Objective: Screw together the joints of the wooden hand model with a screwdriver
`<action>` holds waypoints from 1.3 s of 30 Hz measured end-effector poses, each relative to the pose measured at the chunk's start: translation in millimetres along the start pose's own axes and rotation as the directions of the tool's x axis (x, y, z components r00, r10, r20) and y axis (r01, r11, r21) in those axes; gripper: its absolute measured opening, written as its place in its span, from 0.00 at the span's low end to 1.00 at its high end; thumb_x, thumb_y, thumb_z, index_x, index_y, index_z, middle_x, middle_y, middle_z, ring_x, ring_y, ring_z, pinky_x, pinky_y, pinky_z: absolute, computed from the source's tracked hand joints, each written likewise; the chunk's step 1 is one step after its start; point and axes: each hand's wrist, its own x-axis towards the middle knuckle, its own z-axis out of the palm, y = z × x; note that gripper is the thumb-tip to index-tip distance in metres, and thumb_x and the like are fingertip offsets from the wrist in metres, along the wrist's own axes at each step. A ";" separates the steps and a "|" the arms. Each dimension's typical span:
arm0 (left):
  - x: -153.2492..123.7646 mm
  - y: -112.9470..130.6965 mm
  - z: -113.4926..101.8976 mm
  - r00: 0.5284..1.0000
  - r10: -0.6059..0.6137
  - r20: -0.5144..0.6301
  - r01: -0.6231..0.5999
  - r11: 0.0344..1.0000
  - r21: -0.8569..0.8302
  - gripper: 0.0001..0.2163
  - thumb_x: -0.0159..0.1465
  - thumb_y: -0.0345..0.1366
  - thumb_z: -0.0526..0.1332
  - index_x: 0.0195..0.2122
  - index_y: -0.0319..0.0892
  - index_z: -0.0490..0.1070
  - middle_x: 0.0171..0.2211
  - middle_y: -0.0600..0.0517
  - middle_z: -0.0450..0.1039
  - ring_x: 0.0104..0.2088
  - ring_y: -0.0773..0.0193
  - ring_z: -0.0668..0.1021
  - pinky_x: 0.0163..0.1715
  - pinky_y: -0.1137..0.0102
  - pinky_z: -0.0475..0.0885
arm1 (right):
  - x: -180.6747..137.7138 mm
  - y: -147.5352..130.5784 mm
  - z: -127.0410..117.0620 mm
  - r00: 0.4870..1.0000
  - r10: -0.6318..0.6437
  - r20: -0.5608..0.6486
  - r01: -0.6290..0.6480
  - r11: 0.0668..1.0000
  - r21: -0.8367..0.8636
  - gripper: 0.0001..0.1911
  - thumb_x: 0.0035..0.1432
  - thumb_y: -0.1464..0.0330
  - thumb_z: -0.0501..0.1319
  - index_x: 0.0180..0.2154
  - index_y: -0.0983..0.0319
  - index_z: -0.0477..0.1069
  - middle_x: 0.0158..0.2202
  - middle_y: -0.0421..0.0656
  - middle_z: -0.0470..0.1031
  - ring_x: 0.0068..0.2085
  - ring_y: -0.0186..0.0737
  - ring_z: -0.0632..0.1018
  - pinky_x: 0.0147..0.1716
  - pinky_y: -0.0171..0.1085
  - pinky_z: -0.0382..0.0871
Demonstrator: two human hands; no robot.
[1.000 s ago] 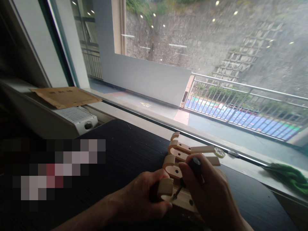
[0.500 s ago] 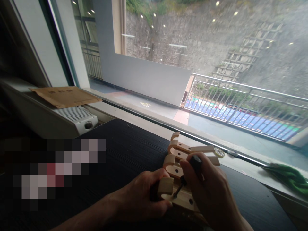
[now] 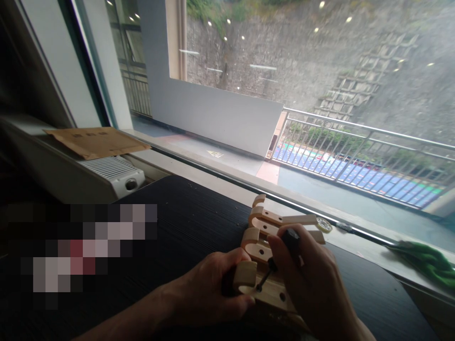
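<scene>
My left hand (image 3: 209, 289) is closed around a light wooden hook piece (image 3: 246, 275) lying on the black table (image 3: 185, 222) near its front edge. My right hand (image 3: 309, 284) grips a small screwdriver (image 3: 280, 253) with a black handle, its tip set against the wooden piece by my left thumb. Just beyond my hands lie several more curved wooden hooks (image 3: 273, 220), stacked side by side with their arms pointing right.
A window runs along the far side of the table. A white device (image 3: 117, 173) with a brown envelope (image 3: 95, 141) on it stands at the left. A small white round part (image 3: 324, 224) and a green cloth (image 3: 426, 259) lie on the sill at the right.
My right hand and the screwdriver have shifted slightly to the right and turned a little. My left hand and the wooden pieces stay where they were.
</scene>
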 end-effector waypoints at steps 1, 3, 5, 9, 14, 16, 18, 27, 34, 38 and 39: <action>-0.1 0.3 0.1 1.000 -0.002 0.003 0.002 1.000 -0.006 0.10 0.56 0.32 0.60 0.38 0.43 0.64 0.32 0.58 0.69 0.29 0.69 0.69 0.30 0.76 0.67 | 0.3 -0.4 0.1 1.000 -0.002 -0.003 0.002 1.000 0.000 0.09 0.63 0.63 0.53 0.31 0.59 0.64 0.21 0.34 0.67 0.21 0.29 0.69 0.21 0.30 0.61; -0.3 1.3 0.3 1.000 -0.018 0.010 0.018 1.000 -0.012 0.09 0.56 0.32 0.60 0.39 0.43 0.64 0.32 0.57 0.69 0.29 0.69 0.69 0.29 0.76 0.67 | 1.0 -1.0 0.4 1.000 -0.009 -0.009 0.009 1.000 0.012 0.09 0.63 0.63 0.53 0.31 0.59 0.64 0.20 0.34 0.67 0.21 0.29 0.69 0.20 0.29 0.61; -0.3 2.1 0.3 0.999 -0.034 0.014 0.034 0.999 -0.003 0.10 0.56 0.32 0.60 0.39 0.42 0.65 0.32 0.57 0.70 0.29 0.69 0.70 0.29 0.75 0.67 | 1.5 -1.6 0.5 1.000 -0.020 -0.015 0.020 1.000 0.023 0.09 0.62 0.64 0.53 0.30 0.59 0.63 0.20 0.34 0.66 0.20 0.29 0.69 0.19 0.29 0.60; 0.3 2.2 -0.3 1.000 -0.008 0.012 0.008 1.000 -0.004 0.10 0.56 0.32 0.60 0.40 0.43 0.65 0.33 0.56 0.71 0.30 0.68 0.70 0.29 0.75 0.67 | 1.1 -2.0 0.0 0.999 -0.026 -0.034 0.027 0.999 0.021 0.08 0.62 0.64 0.54 0.31 0.59 0.64 0.20 0.34 0.67 0.20 0.29 0.69 0.20 0.29 0.61; -0.2 1.0 -1.0 1.000 -0.012 0.014 0.012 1.000 -0.001 0.11 0.56 0.32 0.61 0.40 0.43 0.65 0.34 0.56 0.71 0.30 0.68 0.71 0.31 0.75 0.68 | 0.2 -1.6 -0.2 1.000 -0.003 -0.006 0.004 0.999 0.039 0.09 0.62 0.63 0.54 0.30 0.59 0.63 0.20 0.34 0.66 0.21 0.30 0.70 0.20 0.29 0.61; -0.8 0.7 -0.8 1.000 -0.025 0.009 0.025 1.000 0.011 0.11 0.56 0.33 0.61 0.40 0.43 0.65 0.34 0.56 0.71 0.30 0.68 0.71 0.31 0.74 0.68 | -0.2 -1.2 0.3 1.000 -0.003 0.003 0.003 0.999 0.044 0.09 0.62 0.63 0.54 0.30 0.59 0.63 0.20 0.34 0.66 0.21 0.30 0.70 0.20 0.29 0.61; -1.1 0.5 -0.5 0.999 -0.032 0.016 0.032 0.999 0.008 0.10 0.57 0.33 0.61 0.40 0.43 0.65 0.33 0.56 0.71 0.30 0.68 0.71 0.30 0.75 0.68 | -0.5 -0.7 1.0 1.000 -0.008 0.002 0.008 0.999 0.041 0.09 0.62 0.63 0.54 0.30 0.59 0.63 0.20 0.34 0.66 0.21 0.29 0.69 0.20 0.29 0.61; -0.7 0.7 -0.3 0.999 -0.030 0.017 0.030 1.000 -0.002 0.10 0.56 0.33 0.61 0.40 0.42 0.65 0.34 0.56 0.71 0.30 0.68 0.71 0.30 0.75 0.68 | 0.5 -2.0 1.0 1.000 -0.006 0.004 0.005 0.999 0.050 0.09 0.62 0.63 0.54 0.30 0.59 0.63 0.20 0.33 0.66 0.20 0.29 0.69 0.20 0.29 0.60; 0.0 -0.3 0.5 1.000 -0.002 -0.003 0.002 1.000 -0.019 0.10 0.56 0.32 0.61 0.38 0.43 0.65 0.32 0.58 0.69 0.29 0.69 0.71 0.28 0.77 0.67 | 0.1 0.5 3.2 0.997 0.070 0.015 -0.071 0.995 0.071 0.11 0.62 0.61 0.54 0.29 0.59 0.63 0.21 0.34 0.67 0.21 0.29 0.69 0.21 0.29 0.60; -0.4 0.7 0.6 1.000 -0.008 -0.007 0.008 1.000 -0.024 0.10 0.56 0.32 0.60 0.39 0.43 0.65 0.31 0.58 0.69 0.29 0.69 0.71 0.28 0.77 0.67 | 0.3 2.5 4.9 0.992 0.125 0.009 -0.125 0.987 0.101 0.12 0.63 0.61 0.53 0.29 0.59 0.63 0.20 0.34 0.69 0.20 0.29 0.71 0.19 0.29 0.60; -0.6 0.8 0.6 1.000 -0.009 -0.011 0.009 1.000 -0.016 0.10 0.56 0.32 0.60 0.39 0.44 0.66 0.32 0.58 0.70 0.30 0.69 0.71 0.28 0.77 0.67 | 0.4 2.1 5.0 0.992 0.128 0.004 -0.128 0.987 0.098 0.12 0.63 0.61 0.53 0.29 0.59 0.63 0.20 0.34 0.69 0.20 0.29 0.71 0.19 0.29 0.60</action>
